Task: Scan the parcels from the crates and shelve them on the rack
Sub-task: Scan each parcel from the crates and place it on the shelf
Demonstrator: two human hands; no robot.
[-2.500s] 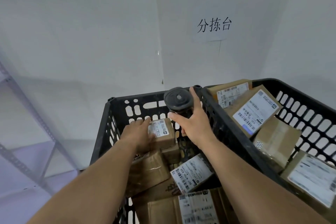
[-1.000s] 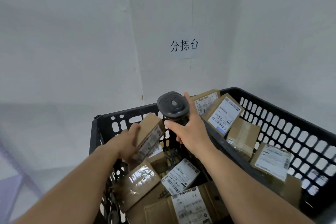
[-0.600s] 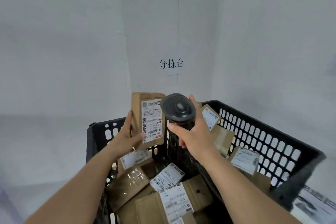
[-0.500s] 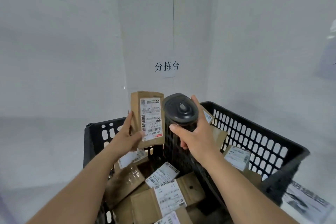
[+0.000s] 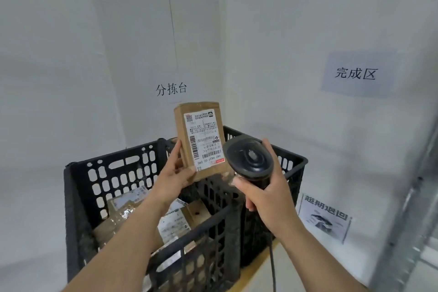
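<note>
My left hand [image 5: 176, 173] grips a small brown cardboard parcel [image 5: 201, 140] by its lower left corner and holds it upright above the black crates, white barcode label facing me. My right hand [image 5: 265, 199] grips a black handheld barcode scanner [image 5: 248, 161] just right of the parcel, its head level with the parcel's lower half and its cable hanging down. The left black plastic crate [image 5: 78, 197] below holds several more labelled brown parcels [image 5: 175, 220]. A second black crate [image 5: 296, 166] stands behind my right hand.
White walls enclose the corner, with paper signs on the back wall [image 5: 171, 89] and on the right wall [image 5: 355, 73]. A printed sheet [image 5: 324, 218] hangs low on the right wall. A metal rack upright [image 5: 412, 208] stands at the far right edge.
My left hand lifted the parcel out of the crate and turned it upright with the label toward me. The view swung right and the scanner now sits lower, beside the parcel.
</note>
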